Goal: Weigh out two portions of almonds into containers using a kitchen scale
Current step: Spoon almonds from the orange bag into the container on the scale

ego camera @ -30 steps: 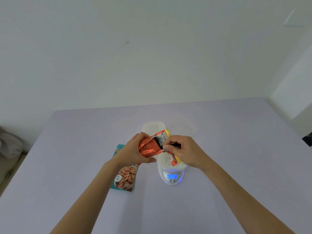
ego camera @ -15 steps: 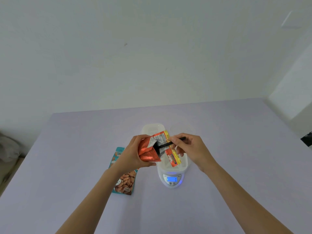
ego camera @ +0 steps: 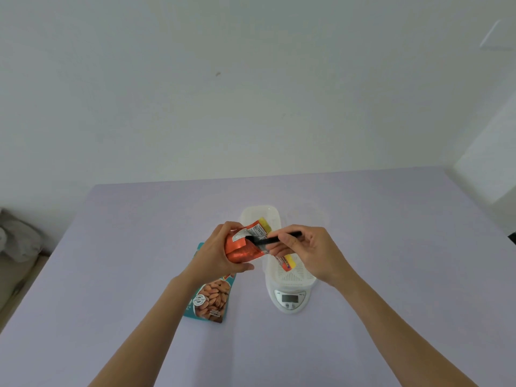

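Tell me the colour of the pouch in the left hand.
The pouch is shiny orange with a yellow edge; the head view shows it best.

A pale lavender table (ego camera: 391, 219) fills the near scene, its far edge meeting a plain white wall (ego camera: 251, 107) that bears one small dark mark (ego camera: 218, 74). At the left, a grey bundle (ego camera: 19, 238), perhaps cloth, lies above a beige floor (ego camera: 12, 289). A white block (ego camera: 491, 174) stands at the right.
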